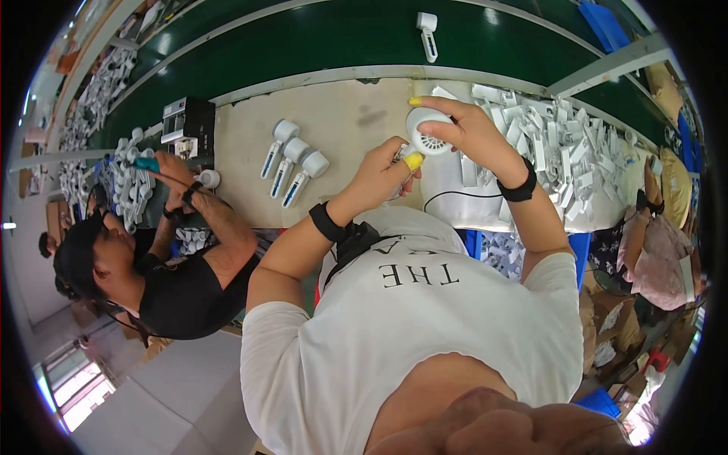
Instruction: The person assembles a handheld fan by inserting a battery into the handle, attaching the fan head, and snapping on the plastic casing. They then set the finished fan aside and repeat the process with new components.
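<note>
A white handheld fan is held in front of my chest above the table, its round slotted grille facing up. My right hand wraps over the fan's head, fingers behind it and thumb at the grille. My left hand is closed round the fan's handle just below the head, which mostly hides the handle. Yellow coverings show on some of my fingertips. To the left of my left hand, three similar white fans lie side by side on the pale tabletop.
White plastic casings are heaped at right, with a black cable nearby. Beyond the table runs a green conveyor carrying one fan. A black-and-silver device stands at left, near a co-worker's hands. Another person is at far right.
</note>
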Motion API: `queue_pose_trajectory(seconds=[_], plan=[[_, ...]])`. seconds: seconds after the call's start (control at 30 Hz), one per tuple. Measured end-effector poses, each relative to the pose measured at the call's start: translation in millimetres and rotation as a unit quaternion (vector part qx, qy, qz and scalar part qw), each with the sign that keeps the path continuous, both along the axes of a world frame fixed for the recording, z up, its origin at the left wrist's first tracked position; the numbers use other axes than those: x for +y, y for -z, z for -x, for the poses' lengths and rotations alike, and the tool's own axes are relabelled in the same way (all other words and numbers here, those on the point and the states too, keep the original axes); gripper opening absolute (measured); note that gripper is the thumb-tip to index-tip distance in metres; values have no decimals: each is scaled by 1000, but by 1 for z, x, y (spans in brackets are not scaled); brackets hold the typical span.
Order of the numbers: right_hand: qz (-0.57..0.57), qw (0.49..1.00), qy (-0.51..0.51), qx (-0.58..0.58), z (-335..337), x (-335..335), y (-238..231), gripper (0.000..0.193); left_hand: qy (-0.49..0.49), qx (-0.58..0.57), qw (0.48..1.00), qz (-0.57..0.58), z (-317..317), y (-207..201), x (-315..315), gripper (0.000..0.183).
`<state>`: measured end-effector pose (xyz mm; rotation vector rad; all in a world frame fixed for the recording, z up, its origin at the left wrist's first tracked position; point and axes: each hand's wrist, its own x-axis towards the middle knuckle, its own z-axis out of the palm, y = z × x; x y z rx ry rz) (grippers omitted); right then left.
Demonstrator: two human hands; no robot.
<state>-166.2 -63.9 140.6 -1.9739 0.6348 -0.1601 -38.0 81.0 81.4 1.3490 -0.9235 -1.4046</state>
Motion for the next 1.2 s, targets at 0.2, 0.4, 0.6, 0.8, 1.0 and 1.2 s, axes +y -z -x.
queue_pose_trajectory(seconds=[0.2, 0.4, 0.6, 0.8, 1.0, 1.2], plan=[[-210, 963, 117, -122, 25, -32, 56, 39, -82, 252, 964, 32, -7, 3, -2, 17], [193, 952, 177, 159, 100, -29, 198, 38, -133, 99, 984, 68, -35, 14, 8, 28], [375, 864, 115, 316, 91, 10, 226, 56, -155, 142, 977, 34, -25, 2, -5, 28], [232, 932, 185, 207, 83, 1, 195, 47, -166, 196, 965, 56, -30, 23, -2, 29], [-13, 974, 174, -143, 42, 17, 101, 59, -228, 230, 942, 91, -24, 31, -4, 29], [367, 921, 61, -112, -8, 54, 35, 61, -275, 247, 927, 71, -12, 31, -3, 27]])
